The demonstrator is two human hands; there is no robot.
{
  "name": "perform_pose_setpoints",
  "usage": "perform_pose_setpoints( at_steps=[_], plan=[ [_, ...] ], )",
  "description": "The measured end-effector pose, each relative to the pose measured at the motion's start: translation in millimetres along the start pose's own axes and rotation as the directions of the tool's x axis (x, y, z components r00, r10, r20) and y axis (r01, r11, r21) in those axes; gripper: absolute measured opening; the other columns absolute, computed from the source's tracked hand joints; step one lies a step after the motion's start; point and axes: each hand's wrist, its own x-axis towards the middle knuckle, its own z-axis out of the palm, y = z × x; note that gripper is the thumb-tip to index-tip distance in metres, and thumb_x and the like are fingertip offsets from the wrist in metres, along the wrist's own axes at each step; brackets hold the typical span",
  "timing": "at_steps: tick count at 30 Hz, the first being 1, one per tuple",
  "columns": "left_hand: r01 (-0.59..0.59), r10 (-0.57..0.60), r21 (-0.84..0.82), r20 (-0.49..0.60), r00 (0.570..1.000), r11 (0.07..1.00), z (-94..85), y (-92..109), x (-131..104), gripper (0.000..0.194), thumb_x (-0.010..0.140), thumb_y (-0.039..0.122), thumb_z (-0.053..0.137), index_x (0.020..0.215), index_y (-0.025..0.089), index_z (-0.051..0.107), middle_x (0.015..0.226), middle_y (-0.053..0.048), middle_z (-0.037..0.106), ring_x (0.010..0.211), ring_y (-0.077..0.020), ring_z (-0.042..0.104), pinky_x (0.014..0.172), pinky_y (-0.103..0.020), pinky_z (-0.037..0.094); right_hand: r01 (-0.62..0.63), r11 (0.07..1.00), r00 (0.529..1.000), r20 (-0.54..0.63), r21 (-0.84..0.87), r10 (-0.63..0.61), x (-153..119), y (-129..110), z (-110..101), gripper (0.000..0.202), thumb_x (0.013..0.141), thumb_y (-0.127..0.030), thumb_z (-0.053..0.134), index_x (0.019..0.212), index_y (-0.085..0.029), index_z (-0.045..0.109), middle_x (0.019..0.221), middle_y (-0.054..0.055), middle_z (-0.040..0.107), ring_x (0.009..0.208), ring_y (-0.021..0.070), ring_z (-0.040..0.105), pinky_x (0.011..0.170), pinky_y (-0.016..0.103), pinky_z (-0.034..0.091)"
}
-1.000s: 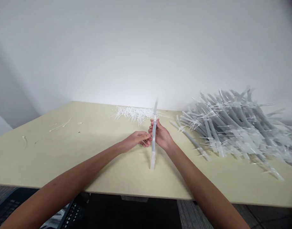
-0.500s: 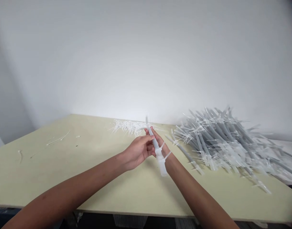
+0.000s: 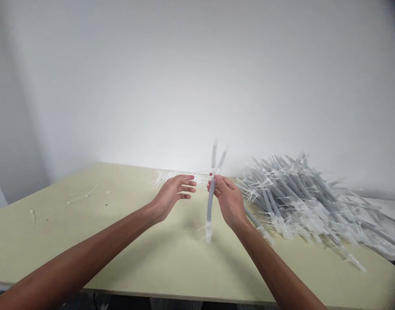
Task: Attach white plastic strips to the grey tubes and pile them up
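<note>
Currently, in the head view, the right hand (image 3: 231, 200) clamps its fingers near the fork of a grey, Y-shaped plastic tube (image 3: 210, 202), near-upright above the middle of the pale yellow table (image 3: 171, 267). The left hand (image 3: 168, 196) holds its fingers apart, seemingly empty, before thin white plastic ties (image 3: 161, 177) along the back edge. Handling the fork seems the step in hand; the next move probably calls for a steady right pinch.

The tube (image 3: 210, 202) looks like smooth grey plastic, its lower sleeve (image 3: 208, 233) milky and translucent, though blur hides the finer finish. Over there, the heaped tubes (image 3: 289, 183) look like the same plastic, with glossy glints along them. The thin strips (image 3: 161, 177) seem to be white plastic. The desk (image 3: 135, 267) top looks smooth and matt; the wall (image 3: 184, 86) does too.
</note>
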Motion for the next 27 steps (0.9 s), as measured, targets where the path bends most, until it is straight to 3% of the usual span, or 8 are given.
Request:
perform_pose_setpoints(
  at_steps=[5, 10, 15, 27],
  plan=[
    [-0.075, 0.062, 0.285, 0.055, 0.997, 0.956, -3.5, 10.6, 12.4, 0.042, 0.077, 0.052, 0.054, 0.1, 0.017, 0.062, 0.106, -0.01, 0.061, 0.095, -0.0218, 0.057, 0.082, -0.036, 0.041, 0.042, 0.967, 0.997, 0.08, -0.253, -0.022, -11.4, 1.3, -1.3, 0.025, 0.074, -0.041, 0.063, 0.073, -0.015, 0.066, 0.068, 0.001, 0.056, 0.064, 0.0116, 0.052, 0.067, 0.028, 0.047],
    [-0.151, 0.123, 0.412, 0.094, 0.988, 0.899, -3.7, 7.7, 17.5, 0.039, 0.076, 0.054, 0.053, 0.088, 0.018, 0.064, 0.095, -0.005, 0.063, 0.093, -0.0204, 0.054, 0.083, -0.034, 0.039, -0.054, 0.954, 0.973, 0.197, -0.295, 0.116, -19.1, -6.8, 4.9, 0.026, 0.073, -0.04, 0.065, 0.079, -0.015, 0.064, 0.076, 0.001, 0.055, 0.066, 0.0142, 0.058, 0.067, 0.034, 0.053],
    [-0.22, 0.172, 0.418, 0.148, 0.974, 0.881, -3.7, 5.6, 13.5, 0.036, 0.077, 0.051, 0.053, 0.083, 0.017, 0.063, 0.09, -0.004, 0.063, 0.089, -0.0197, 0.055, 0.082, -0.032, 0.038, -0.052, 0.953, 0.959, 0.25, -0.298, 0.131, -21.0, -6.8, 5.5, 0.026, 0.074, -0.039, 0.064, 0.086, -0.016, 0.063, 0.079, 0.002, 0.057, 0.068, 0.0157, 0.061, 0.07, 0.036, 0.053],
    [-0.165, 0.111, 0.426, 0.15, 0.982, 0.89, -8.4, -1.8, 13.9, 0.031, 0.074, 0.047, 0.057, 0.075, 0.016, 0.061, 0.082, -0.005, 0.063, 0.082, -0.019, 0.055, 0.078, -0.032, 0.039, -0.012, 0.933, 0.962, 0.251, -0.361, 0.11, -22.2, -3.7, 2.8, 0.024, 0.071, -0.039, 0.067, 0.077, -0.017, 0.06, 0.069, -0.002, 0.052, 0.061, 0.0128, 0.059, 0.062, 0.03, 0.051]
  ],
)
